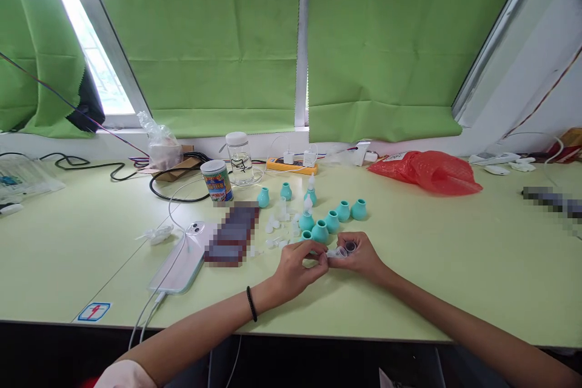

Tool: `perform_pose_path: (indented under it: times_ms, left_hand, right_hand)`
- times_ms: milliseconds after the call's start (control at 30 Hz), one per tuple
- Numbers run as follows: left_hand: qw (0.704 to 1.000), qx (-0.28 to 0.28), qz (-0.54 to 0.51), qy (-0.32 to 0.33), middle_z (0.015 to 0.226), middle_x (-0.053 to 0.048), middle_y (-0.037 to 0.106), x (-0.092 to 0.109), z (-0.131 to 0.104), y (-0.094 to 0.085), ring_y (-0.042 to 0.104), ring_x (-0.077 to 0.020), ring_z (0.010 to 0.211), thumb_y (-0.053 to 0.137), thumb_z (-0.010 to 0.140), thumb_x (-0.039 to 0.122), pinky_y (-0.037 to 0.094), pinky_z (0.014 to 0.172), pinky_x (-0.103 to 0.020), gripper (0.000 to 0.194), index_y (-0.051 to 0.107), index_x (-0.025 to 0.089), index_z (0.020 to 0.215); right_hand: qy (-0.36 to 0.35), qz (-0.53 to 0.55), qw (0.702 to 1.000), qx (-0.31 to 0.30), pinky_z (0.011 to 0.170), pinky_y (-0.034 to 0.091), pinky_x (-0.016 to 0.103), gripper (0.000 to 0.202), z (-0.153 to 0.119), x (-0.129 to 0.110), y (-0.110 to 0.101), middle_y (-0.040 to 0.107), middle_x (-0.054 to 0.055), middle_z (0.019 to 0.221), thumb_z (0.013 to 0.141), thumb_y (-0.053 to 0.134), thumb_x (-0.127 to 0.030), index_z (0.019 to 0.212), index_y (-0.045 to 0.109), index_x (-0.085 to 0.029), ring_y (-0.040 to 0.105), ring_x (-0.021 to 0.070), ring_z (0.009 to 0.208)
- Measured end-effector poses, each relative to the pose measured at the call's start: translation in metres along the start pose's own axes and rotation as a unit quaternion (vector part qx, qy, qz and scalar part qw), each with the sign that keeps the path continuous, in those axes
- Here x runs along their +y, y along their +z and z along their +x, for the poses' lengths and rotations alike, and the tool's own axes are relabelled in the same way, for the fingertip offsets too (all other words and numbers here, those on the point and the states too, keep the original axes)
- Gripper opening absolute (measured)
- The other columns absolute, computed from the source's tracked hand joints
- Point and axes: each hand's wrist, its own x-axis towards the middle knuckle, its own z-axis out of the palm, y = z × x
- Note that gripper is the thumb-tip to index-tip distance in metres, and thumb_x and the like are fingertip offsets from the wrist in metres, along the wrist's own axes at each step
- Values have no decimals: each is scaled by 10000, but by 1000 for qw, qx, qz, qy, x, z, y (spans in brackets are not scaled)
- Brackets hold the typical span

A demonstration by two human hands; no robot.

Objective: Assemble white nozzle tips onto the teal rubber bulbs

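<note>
clear plastic pieces (339,252) are sitting between the two hands, just over the near part of the counter (454,267). from the left, a pale phone (184,264) is lying with a white cable plug (160,297) at its near end. a printed can (217,183) is standing behind a blurred dark red item (234,233), and a lidded jar (240,163) is standing near the can. small loose plastic bits (270,226) are lying scattered. the left hand (297,264) is bringing thumb and fingertips nearly together at the pieces; whether it is gripping one, i can't tell. teal bulbs (321,231) are standing beyond the hands, two carrying clear nozzles (311,185). the right hand (364,257) is curling closely round the pieces, holding them. farther right, a red bag (439,173) is lying at the back.
</note>
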Motion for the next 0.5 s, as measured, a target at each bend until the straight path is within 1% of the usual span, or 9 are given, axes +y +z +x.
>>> perform_pose_path:
  times_ms: [100,200,267,367,433,500]
  left_hand:
    - [999,6,-26,21,664,-33,620,1,3,0,575,-107,621,502,667,143,476,553,-202,60,535,142,617]
    - [998,-10,-55,33,668,-49,624,3,6,-2,581,-120,647,527,664,154,483,581,-215,71,554,134,602]
    - [997,-30,-68,9,663,-48,622,4,7,-4,576,-116,633,543,666,174,488,582,-217,59,574,131,638]
    - [994,-51,-76,-60,652,-33,612,6,7,-6,556,-98,596,527,677,172,491,544,-198,63,578,136,681]
    - [991,-53,-78,-91,642,-21,598,7,7,-5,546,-92,592,509,676,153,490,535,-191,54,562,140,678]
    - [990,-45,-87,-101,627,-9,577,8,6,-4,535,-84,578,506,660,138,489,536,-191,11,516,142,664]
  right_hand:
    - [4,4,1000,-2,406,157,191,390,0,0,0,256,-69,435,467,631,-250,439,250,-175,205,42,445]
    - [-1,3,1000,-12,406,159,189,398,-1,0,-1,261,-71,436,456,643,-268,438,257,-172,203,40,445]
    - [-10,0,1000,-24,406,163,190,396,-1,1,-2,264,-70,434,453,649,-274,434,267,-171,205,41,444]
    - [-21,-17,999,-33,405,165,193,406,-2,0,-3,264,-70,427,456,658,-291,424,272,-170,206,42,438]
    - [-22,-31,999,-29,404,167,195,414,-2,-1,-3,264,-69,422,458,661,-306,420,272,-170,206,43,434]
    - [-20,-39,999,-21,404,170,196,417,-3,-3,-2,261,-69,419,460,659,-313,419,269,-171,205,43,434]
